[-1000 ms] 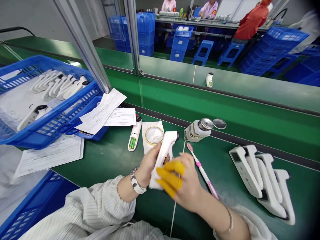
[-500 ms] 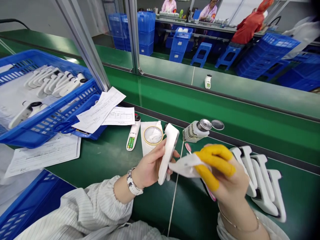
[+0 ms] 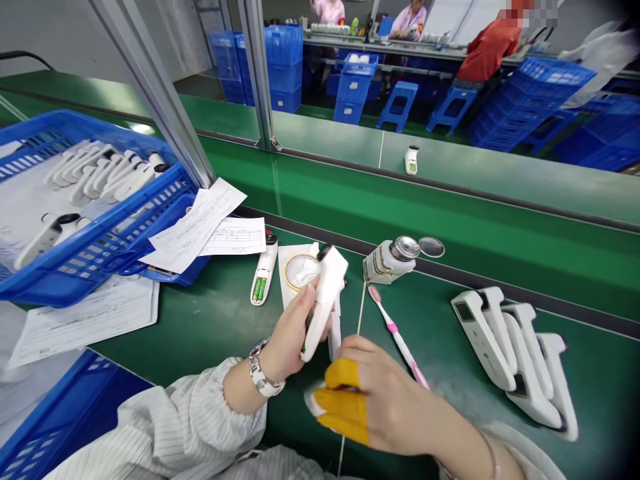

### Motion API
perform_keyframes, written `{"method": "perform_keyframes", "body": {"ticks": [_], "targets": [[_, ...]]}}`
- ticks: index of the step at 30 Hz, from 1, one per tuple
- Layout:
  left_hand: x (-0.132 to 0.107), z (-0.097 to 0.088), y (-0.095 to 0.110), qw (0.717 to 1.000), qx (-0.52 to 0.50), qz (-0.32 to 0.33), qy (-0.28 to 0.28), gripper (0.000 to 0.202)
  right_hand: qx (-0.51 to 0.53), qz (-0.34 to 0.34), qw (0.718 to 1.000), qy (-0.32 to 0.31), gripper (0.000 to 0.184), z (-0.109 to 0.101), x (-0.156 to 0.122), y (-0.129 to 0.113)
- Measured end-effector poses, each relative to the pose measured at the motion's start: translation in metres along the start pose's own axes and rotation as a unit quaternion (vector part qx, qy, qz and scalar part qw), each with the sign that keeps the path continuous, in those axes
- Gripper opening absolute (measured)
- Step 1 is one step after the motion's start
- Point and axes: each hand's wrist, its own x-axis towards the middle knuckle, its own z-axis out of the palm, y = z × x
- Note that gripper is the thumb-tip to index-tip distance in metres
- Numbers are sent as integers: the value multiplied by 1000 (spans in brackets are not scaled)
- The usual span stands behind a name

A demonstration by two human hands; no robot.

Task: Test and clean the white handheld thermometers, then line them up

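A white infrared thermometer is upright and slightly tilted in my left hand, whose fingers are closed round its handle. A narrow white piece shows just right of the handle; I cannot tell if it is part of it. My right hand, with yellow finger covers, is closed below and right of the thermometer, apart from it. A bit of white wipe shows at its blurred fingertips; the rest is hidden. Beyond this hand lies a pink and white toothbrush.
A metal-topped bottle stands with its lid open. Several white thermometers lie at right; one with green batteries lies left of a tape roll. Papers and a blue basket of thermometers are at left, near a metal post.
My right hand has moved left and down with the wipe, uncovering the toothbrush. My left hand has turned the thermometer a little and shifted it slightly left.
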Motion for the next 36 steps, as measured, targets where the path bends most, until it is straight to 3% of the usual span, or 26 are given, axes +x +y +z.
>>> {"method": "perform_keyframes", "body": {"ticks": [3, 6, 8, 10, 13, 15, 18, 21, 24, 31, 33, 36], "targets": [[1, -3, 6, 998, -18, 58, 0, 24, -88, 117, 989, 14, 16, -11, -10, 12], [1, -4, 10, 997, 1, 74, 28, 15, -183, 285, 941, 21, 27, 3, -7, 32], [1, -4, 11, 998, -7, 47, 36, 16, -144, 377, 915, -19, 35, 20, -2, 42], [2, -4, 11, 998, -28, 19, 49, 21, -70, 439, 895, -38, 29, 34, 2, 49], [4, -4, 9, 995, -66, -4, 70, 27, 30, 449, 893, -2, 25, 38, -1, 54], [5, -4, 8, 993, -94, -12, 74, 27, 164, 430, 883, 91, 34, 34, -6, 54], [4, -2, 8, 988, -133, -17, 72, 29, 383, 372, 806, 257, 40, 31, -9, 46], [0, 2, 10, 982, -176, -65, 25, 36, 471, 324, 764, 300, 43, 31, -6, 35], [-4, 3, 11, 975, -196, -103, -3, 43, 497, 297, 764, 285, 43, 32, -1, 26], [-6, -1, 10, 971, -212, -88, -65, 53, 468, 290, 790, 270, 51, 35, -6, 23], [-6, -1, 9, 972, -208, -87, -74, 54, 437, 294, 807, 265, 51, 36, -7, 24], [-8, 0, 8, 978, -173, -79, -81, 52, 311, 307, 860, 263, 48, 34, -8, 23]]}}
